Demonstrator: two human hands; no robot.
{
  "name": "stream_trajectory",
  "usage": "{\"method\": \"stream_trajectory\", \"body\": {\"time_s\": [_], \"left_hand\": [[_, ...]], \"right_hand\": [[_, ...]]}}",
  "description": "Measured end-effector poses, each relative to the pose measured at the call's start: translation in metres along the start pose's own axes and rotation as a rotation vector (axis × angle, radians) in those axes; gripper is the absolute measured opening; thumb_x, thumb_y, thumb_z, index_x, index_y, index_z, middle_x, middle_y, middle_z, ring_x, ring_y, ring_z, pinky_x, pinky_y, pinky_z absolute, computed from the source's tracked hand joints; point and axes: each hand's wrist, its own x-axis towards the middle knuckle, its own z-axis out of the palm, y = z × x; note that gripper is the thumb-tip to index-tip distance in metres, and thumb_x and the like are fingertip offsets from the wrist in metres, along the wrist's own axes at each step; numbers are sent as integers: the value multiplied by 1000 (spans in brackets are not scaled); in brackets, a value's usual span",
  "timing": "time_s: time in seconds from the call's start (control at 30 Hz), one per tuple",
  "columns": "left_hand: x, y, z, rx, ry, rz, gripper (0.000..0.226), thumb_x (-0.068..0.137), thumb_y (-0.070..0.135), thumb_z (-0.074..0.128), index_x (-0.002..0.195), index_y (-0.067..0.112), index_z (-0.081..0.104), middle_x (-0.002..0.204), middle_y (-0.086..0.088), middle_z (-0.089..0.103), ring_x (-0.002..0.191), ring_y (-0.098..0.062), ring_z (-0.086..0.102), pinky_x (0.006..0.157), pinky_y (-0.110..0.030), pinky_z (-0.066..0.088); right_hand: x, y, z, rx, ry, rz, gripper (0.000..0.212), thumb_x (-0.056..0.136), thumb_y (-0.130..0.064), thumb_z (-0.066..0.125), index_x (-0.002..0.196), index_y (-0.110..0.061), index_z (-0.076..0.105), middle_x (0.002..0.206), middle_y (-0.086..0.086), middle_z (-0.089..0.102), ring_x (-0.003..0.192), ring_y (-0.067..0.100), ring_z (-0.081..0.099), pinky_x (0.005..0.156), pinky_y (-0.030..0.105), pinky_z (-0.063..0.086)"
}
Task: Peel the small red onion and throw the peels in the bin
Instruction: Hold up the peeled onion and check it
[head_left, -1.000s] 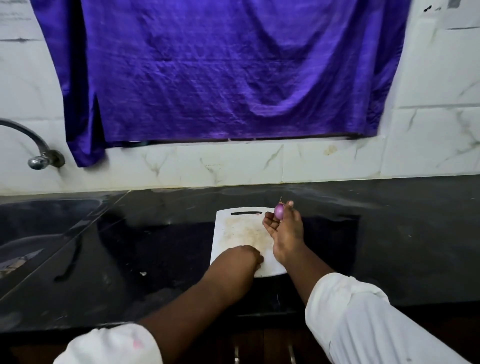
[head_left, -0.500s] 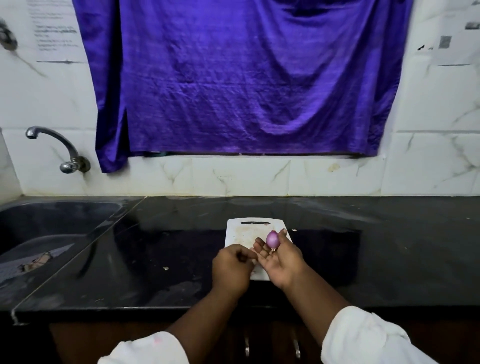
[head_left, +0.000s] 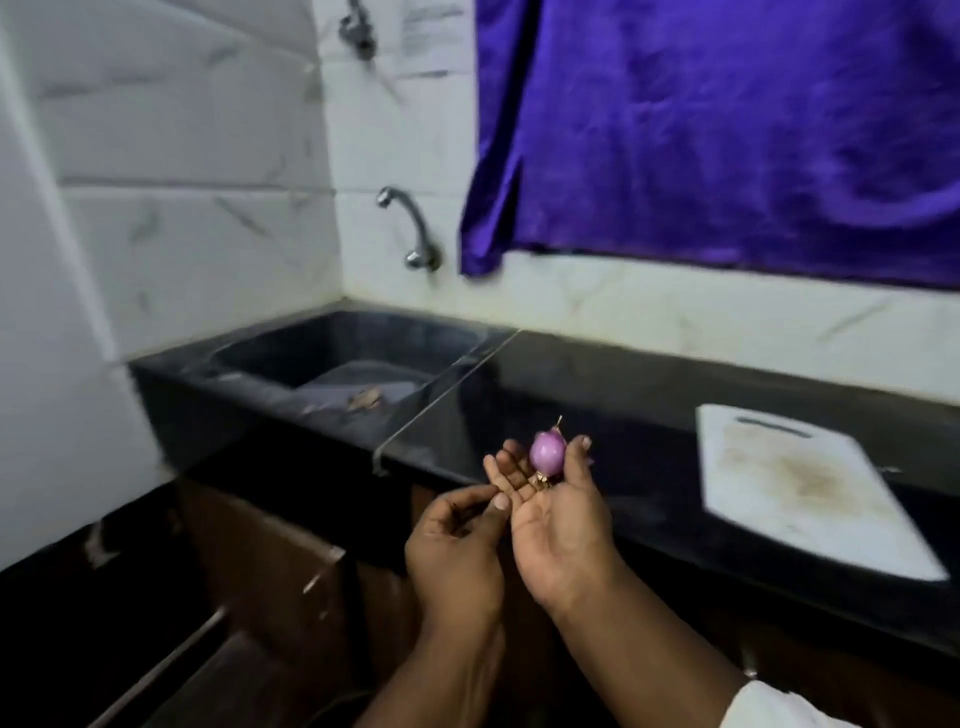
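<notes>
Where the right hand lies palm up in front of the counter edge, the small red onion sits near its fingertips, pinched between the thumb and the first finger. The onion is smooth, glossy and pinkish purple, with a thin dry stalk sticking up from its top. A small tuft of brownish peels lies just below it on the same hand's fingers. The left hand is just beside, its fingers curled in and the thumb tip meeting them; whether it pinches a scrap I cannot tell. A paper on the tiled wall bears lines of writing too blurred to read. On the black countertop to the right lies a white cutting board, stained brown in the middle. To the left is a dark sink with a brownish scrap in it, under a curved tap. A purple cloth hangs on the wall above the counter. Brown cabinet doors run below.
</notes>
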Motion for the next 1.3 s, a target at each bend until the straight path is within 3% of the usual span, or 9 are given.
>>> {"method": "stream_trajectory", "body": {"time_s": [0.13,0.33,0.53,0.7,0.8,0.87,1.03,1.2,1.3], "left_hand": [[24,-30,-107,95,177,-73,14,85,-13,73,88,1,74,77,-11,77,70,-16,68,67,-25,55],[46,-90,-218,354,304,-218,17,89,-13,69,85,4,73,84,-23,76,77,-28,70,75,-37,57],[62,-123,-270,1136,81,-114,44,84,-6,56,101,25,82,100,7,82,94,-12,75,82,-22,54],[68,-130,-276,1480,-40,102,8,80,29,72,88,31,71,85,10,76,90,-21,67,77,-38,44],[67,-128,-264,1398,-26,172,9,89,28,72,95,34,70,92,13,76,93,-18,67,77,-35,38],[65,-121,-251,1217,-17,198,19,91,20,69,102,36,70,99,16,76,96,-14,71,82,-40,51],[51,-69,-184,718,49,256,16,99,22,63,102,32,75,100,7,78,97,-14,74,86,-49,61],[15,-17,-95,578,-230,428,23,81,23,80,103,26,81,102,1,79,98,-16,75,86,-26,58],[-2,-9,-28,427,-406,382,28,77,19,83,103,28,82,104,-3,81,99,-18,77,89,-29,60]], "right_hand": [[10,107,-25,-195,13,171,57,103,-52,43,136,-6,52,95,22,66,90,32,69,83,44,57],[22,195,-84,-459,74,368,46,106,-44,40,133,-8,50,91,22,67,89,35,66,91,48,55],[42,222,-114,-580,95,462,34,107,-45,39,121,-18,53,88,20,68,83,30,66,95,48,54],[51,237,-125,-717,64,502,38,106,-45,40,124,-17,57,92,10,74,71,14,57,65,27,40],[51,232,-122,-596,94,479,35,106,-34,47,127,-8,58,92,9,66,66,11,50,62,25,38],[48,221,-116,-542,71,475,34,104,-32,50,123,-6,60,92,9,62,68,12,53,67,26,44],[23,157,-91,-589,-75,355,28,100,-41,54,113,-20,68,98,3,74,73,12,62,66,27,48],[-18,50,-62,-476,-148,58,20,89,-28,64,99,-11,61,88,3,74,70,11,65,60,23,51],[-32,-23,-62,-525,-154,-135,21,87,-28,77,97,-12,69,97,10,77,82,16,70,72,30,57]]}}
